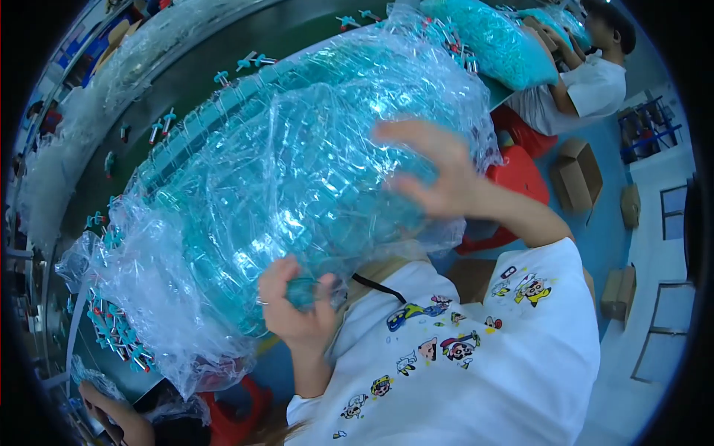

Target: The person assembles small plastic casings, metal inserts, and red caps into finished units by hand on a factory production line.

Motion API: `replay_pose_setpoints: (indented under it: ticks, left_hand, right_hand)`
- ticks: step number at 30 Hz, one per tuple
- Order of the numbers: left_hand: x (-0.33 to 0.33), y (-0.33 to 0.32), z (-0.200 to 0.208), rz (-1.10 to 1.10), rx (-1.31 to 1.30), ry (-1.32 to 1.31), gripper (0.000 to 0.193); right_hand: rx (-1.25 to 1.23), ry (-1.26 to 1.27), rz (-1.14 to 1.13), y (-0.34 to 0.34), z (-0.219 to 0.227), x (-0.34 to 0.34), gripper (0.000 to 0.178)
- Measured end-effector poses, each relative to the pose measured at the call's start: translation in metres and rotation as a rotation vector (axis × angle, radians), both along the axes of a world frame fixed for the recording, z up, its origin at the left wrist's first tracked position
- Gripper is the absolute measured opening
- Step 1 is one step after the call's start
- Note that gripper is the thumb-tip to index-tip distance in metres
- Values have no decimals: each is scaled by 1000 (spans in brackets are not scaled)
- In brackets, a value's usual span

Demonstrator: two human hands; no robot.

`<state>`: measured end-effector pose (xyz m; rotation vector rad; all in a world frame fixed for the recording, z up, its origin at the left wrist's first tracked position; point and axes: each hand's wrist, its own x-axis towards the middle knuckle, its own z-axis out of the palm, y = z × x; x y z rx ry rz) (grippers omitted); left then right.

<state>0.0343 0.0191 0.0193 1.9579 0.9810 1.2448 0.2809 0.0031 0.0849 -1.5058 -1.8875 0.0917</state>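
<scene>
Clear plastic, the teal-filled bag (297,171) slants from beyond your wide-spread right hand (442,175) to left of your curled left hand (299,312), whose grip I cannot tell.

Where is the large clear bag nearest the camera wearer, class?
In the head view, the large clear bag fills the centre, with the left hand at its near edge and the right hand over its right side.
</scene>
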Motion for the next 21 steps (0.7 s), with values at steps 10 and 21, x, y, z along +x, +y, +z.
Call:
replay_pose_setpoints:
  ticks: [10,21]
  left_hand:
    - [7,12,-2,153,-32,191,39]
    - [-6,10,-20,100,83,-441,32]
  right_hand:
    - [66,-509,-601,4,-61,143,52]
    - [809,-931,-606,22,72,182,30]
